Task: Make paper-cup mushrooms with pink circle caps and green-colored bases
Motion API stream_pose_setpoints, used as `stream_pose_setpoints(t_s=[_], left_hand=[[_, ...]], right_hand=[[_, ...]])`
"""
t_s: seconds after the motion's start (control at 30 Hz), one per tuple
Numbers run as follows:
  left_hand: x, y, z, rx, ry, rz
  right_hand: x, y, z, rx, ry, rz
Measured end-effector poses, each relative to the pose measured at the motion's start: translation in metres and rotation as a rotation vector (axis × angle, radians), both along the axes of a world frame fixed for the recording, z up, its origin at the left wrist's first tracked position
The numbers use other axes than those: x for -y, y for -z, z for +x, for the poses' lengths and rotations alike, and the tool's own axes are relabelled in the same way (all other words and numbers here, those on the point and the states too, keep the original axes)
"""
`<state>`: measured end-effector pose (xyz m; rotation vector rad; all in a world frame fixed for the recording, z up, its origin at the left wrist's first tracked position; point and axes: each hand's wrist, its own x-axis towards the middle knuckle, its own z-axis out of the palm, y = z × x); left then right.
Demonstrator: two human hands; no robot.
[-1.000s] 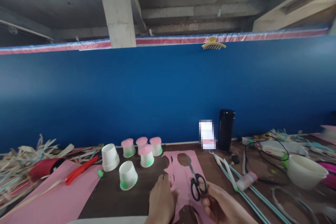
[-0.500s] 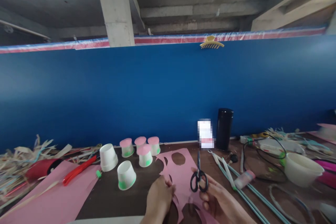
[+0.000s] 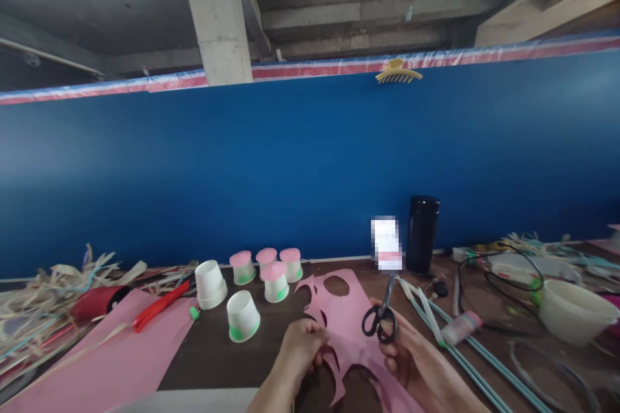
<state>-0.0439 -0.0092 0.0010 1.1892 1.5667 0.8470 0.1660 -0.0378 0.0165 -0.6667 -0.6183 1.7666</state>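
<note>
My left hand (image 3: 305, 343) is closed on the left edge of a pink sheet (image 3: 346, 316) that has several rounded cut-outs and a ragged strip along that side. In my right hand (image 3: 411, 348) is a pair of scissors (image 3: 380, 326) with black handles, its blades pointing up and away from me; the fingers also lie against the sheet's right side. Left of my hands stand upturned white paper cups: two bare-topped ones, a front cup (image 3: 243, 317) and a taller one (image 3: 210, 285), and several with pink paper discs on top (image 3: 275, 271).
On the left lie another pink sheet (image 3: 97, 355), a red-handled tool (image 3: 162, 305) and a heap of pale strips (image 3: 43, 303). A black cylinder (image 3: 423, 232) stands by the blue partition (image 3: 290, 168). Pale blue sticks (image 3: 477, 361), a glue bottle (image 3: 462, 328) and a cream bowl (image 3: 576, 313) are rightward.
The whole scene has shifted slightly right as the camera turned. The pink sheet has tilted a little in my hands, and the scissors lean more to the right.
</note>
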Motion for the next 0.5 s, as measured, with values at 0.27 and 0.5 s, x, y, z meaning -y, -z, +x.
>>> stream_pose_setpoints(t_s=[0.27, 0.5], left_hand=[[0.002, -0.005, 0.000, 0.189, -0.004, -0.029], [0.009, -0.021, -0.001, 0.494, 0.147, -0.172]], right_hand=[[0.002, -0.003, -0.002, 0.098, 0.020, -0.053], [0.001, 0.000, 0.001, 0.157, 0.001, -0.020]])
